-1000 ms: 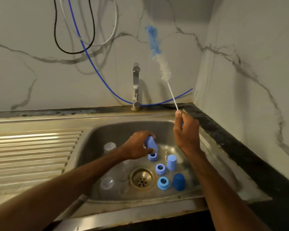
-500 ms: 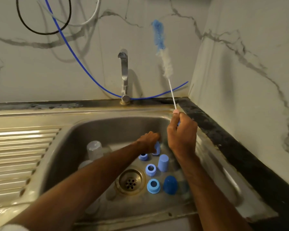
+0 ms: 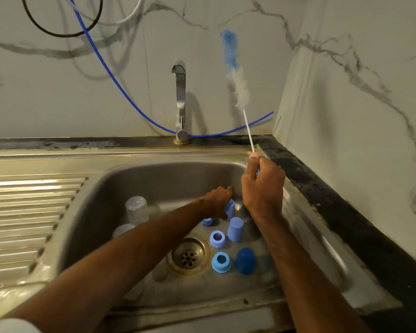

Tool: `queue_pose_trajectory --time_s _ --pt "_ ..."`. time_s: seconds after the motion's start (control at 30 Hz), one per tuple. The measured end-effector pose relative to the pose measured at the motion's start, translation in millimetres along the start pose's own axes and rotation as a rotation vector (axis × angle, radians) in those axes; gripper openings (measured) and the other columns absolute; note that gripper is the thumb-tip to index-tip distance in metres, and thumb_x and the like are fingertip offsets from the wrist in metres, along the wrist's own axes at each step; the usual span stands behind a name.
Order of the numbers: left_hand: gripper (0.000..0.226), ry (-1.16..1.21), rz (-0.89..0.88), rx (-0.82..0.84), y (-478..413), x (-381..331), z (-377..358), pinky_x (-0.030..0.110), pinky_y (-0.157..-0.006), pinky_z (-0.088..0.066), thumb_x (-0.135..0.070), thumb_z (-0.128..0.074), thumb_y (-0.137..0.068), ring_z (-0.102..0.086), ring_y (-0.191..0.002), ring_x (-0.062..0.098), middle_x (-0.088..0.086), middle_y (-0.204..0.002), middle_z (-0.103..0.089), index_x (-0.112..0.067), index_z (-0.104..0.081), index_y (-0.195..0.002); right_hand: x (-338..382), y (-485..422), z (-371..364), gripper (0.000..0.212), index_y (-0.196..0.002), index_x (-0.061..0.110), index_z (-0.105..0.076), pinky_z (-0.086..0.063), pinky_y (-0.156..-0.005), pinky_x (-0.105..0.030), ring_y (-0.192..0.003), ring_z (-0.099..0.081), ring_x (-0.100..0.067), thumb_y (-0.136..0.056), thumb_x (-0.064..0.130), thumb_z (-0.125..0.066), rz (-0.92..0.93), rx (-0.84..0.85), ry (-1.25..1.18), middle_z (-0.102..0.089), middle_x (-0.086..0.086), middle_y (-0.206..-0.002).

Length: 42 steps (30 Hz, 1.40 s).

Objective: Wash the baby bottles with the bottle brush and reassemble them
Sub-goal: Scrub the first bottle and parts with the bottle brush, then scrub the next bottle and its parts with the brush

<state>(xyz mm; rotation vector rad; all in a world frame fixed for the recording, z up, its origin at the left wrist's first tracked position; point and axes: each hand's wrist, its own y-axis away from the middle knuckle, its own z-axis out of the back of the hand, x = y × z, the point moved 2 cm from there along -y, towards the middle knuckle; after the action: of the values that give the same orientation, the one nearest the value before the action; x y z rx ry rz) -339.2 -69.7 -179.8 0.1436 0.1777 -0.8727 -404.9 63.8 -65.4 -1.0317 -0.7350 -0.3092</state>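
Left hand [image 3: 217, 200], a second ago raised over the middle of the sink [image 3: 154, 179] with a pale blue cap [image 3: 230, 209], has now sunk to the back of the basin. Its fingers are curled round the cap, which is low by the floor; contact cannot be told. Right hand [image 3: 262, 186] is unchanged, clenched on the wire stem of the bottle brush [image 3: 240, 92], bristles up beside the tap [image 3: 180, 97]. Clear bottles [image 3: 136, 209] stand at basin left, blue rings [image 3: 217, 239] by the drain [image 3: 189, 254]. Parts are apparently being sorted, with scrubbing yet to start.
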Motion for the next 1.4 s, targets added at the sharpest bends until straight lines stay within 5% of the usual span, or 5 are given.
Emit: queue_pose_trajectory --time_s 0.27,0.63,0.87,1.23,1.4 --pt "0.045 -0.126 -0.049 -0.123 98.2 12.3 79.1 0.041 -0.097 -0.048 -0.029 -0.072 -0.087 -0.053 -0.126 0.025 0.003 -0.138 -0.055 -0.023 -0.058 -0.129 21.5 2.2 0.6 0.045 -0.063 0.017 -0.039 -0.031 -0.049 -0.037 -0.048 -0.031 -0.016 -0.106 0.028 -0.045 0.111 -0.026 -0.04 -0.032 0.007 -0.053" --pt "0.048 -0.144 0.41 -0.256 236.8 47.1 109.2 0.039 -0.092 -0.05 -0.06 -0.076 -0.079 -0.059 -0.111 0.023 0.0 -0.119 -0.062 -0.025 -0.063 -0.109 45.5 27.6 -3.2 0.052 -0.063 0.006 -0.045 -0.043 -0.052 -0.049 -0.048 -0.047 -0.028 -0.105 0.036 -0.043 0.225 0.094 -0.125 -0.048 -0.007 -0.051" --pt "0.072 -0.204 0.522 -0.103 252.5 36.6 83.4 0.036 -0.081 -0.045 -0.063 -0.083 -0.072 -0.064 -0.111 0.027 0.003 -0.121 -0.063 -0.015 -0.059 -0.121 50.3 31.2 -10.8 0.052 -0.06 0.01 -0.046 -0.043 -0.05 -0.043 -0.046 -0.047 -0.018 -0.105 0.035 -0.043 0.322 0.207 -0.145 -0.045 0.008 -0.049" --pt "0.076 -0.119 0.633 -0.049 260.7 50.0 81.7 0.04 -0.098 -0.048 -0.037 -0.089 -0.074 -0.055 -0.127 0.032 0.01 -0.138 -0.054 -0.009 -0.05 -0.133 48.2 34.2 -17.0 0.049 -0.058 0.015 -0.047 -0.037 -0.05 -0.028 -0.047 -0.046 -0.011 -0.105 0.032 -0.046 0.324 0.345 -0.185 -0.043 0.008 -0.048" --pt "0.055 0.213 0.575 -0.256 262.1 77.2 114.0 0.031 -0.079 -0.055 -0.043 -0.091 -0.066 -0.065 -0.095 0.02 0.0 -0.102 -0.067 -0.012 -0.069 -0.106 49.7 39.8 -23.4 0.047 -0.057 0.014 -0.058 -0.038 -0.054 -0.029 -0.044 -0.041 -0.003 -0.102 0.029 -0.055 0.211 0.661 -0.263 -0.046 0.008 -0.044"
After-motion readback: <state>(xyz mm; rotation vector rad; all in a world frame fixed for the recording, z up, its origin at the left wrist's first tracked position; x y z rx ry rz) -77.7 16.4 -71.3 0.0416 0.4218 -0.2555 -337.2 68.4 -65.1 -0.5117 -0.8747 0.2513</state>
